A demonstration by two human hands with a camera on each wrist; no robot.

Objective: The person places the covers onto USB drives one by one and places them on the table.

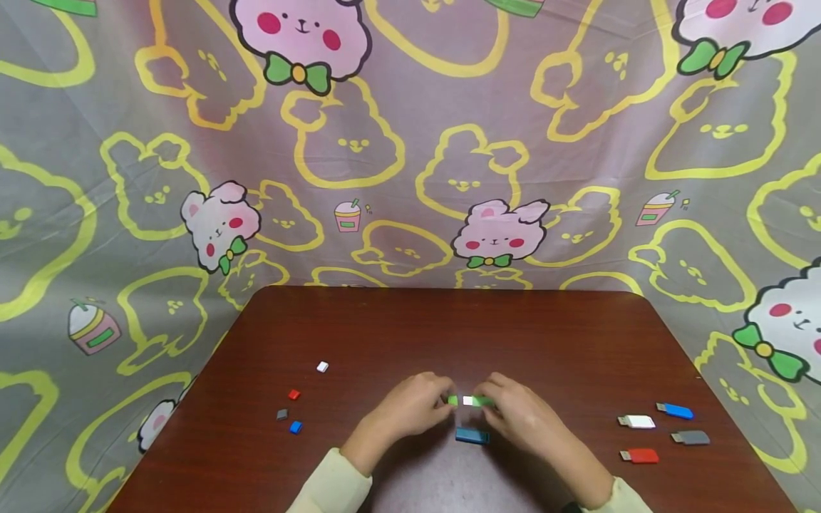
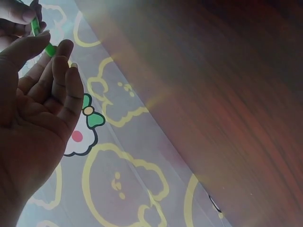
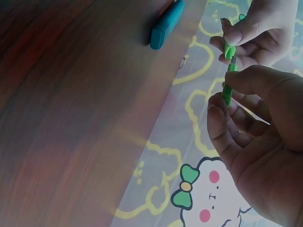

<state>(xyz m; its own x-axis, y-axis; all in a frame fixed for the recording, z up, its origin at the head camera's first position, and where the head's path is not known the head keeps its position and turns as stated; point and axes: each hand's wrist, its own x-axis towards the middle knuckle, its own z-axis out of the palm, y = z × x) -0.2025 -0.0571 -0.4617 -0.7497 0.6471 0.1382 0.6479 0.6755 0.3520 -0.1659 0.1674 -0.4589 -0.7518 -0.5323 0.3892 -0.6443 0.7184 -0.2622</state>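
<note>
My left hand (image 1: 410, 405) pinches a small green cap (image 1: 452, 400) between thumb and fingers, above the middle of the brown table. Facing it, my right hand (image 1: 519, 413) pinches a green USB flash drive (image 1: 479, 401), its metal plug pointing left at the cap. In the head view a narrow gap parts the two; the right wrist view shows the drive (image 3: 227, 90) lined up with the cap's (image 3: 229, 50) mouth. Just in front of both hands lies a teal USB flash drive (image 1: 472, 435) with no plug showing. Fingers partly hide both green pieces.
On the left lie loose caps: white (image 1: 323, 367), red (image 1: 293, 395), grey (image 1: 282, 414) and blue (image 1: 296, 427). Uncapped flash drives lie on the right: white (image 1: 636, 422), blue (image 1: 676, 410), grey (image 1: 691, 437) and red (image 1: 640, 456). A patterned cloth (image 1: 410, 164) hangs behind the table.
</note>
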